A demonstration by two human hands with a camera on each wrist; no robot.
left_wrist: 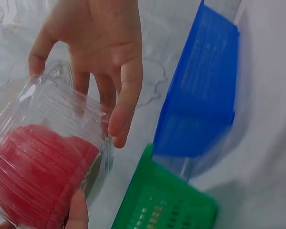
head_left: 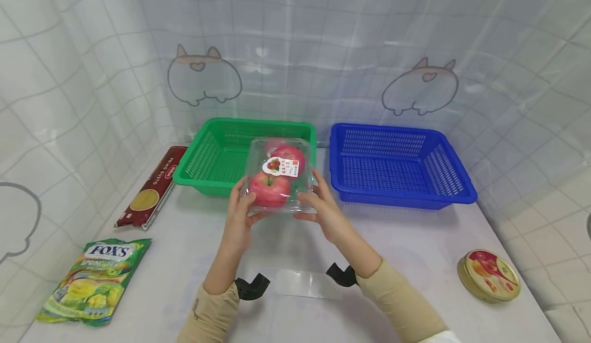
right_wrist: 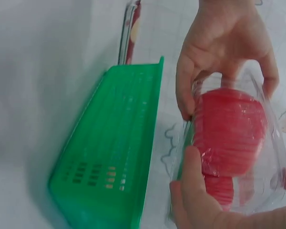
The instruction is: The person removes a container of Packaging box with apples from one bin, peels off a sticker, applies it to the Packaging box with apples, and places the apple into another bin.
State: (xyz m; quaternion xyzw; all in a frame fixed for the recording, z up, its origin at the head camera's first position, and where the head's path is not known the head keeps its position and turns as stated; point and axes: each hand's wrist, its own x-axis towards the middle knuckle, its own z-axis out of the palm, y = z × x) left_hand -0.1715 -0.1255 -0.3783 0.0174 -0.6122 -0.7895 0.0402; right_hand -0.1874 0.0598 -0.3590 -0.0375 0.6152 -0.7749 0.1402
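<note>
A clear plastic clamshell box with red apples and a fruit label on its lid hangs above the table, just in front of the green basket. My left hand grips the box's left side, and my right hand grips its right side. In the left wrist view the ribbed box fills the lower left, with my right hand curled over its far edge. In the right wrist view the box sits between my left hand and my right hand.
An empty green basket and an empty blue basket stand side by side at the back. A pasta packet and a green Fox's sweets bag lie on the left. A round gold tin lies at the right.
</note>
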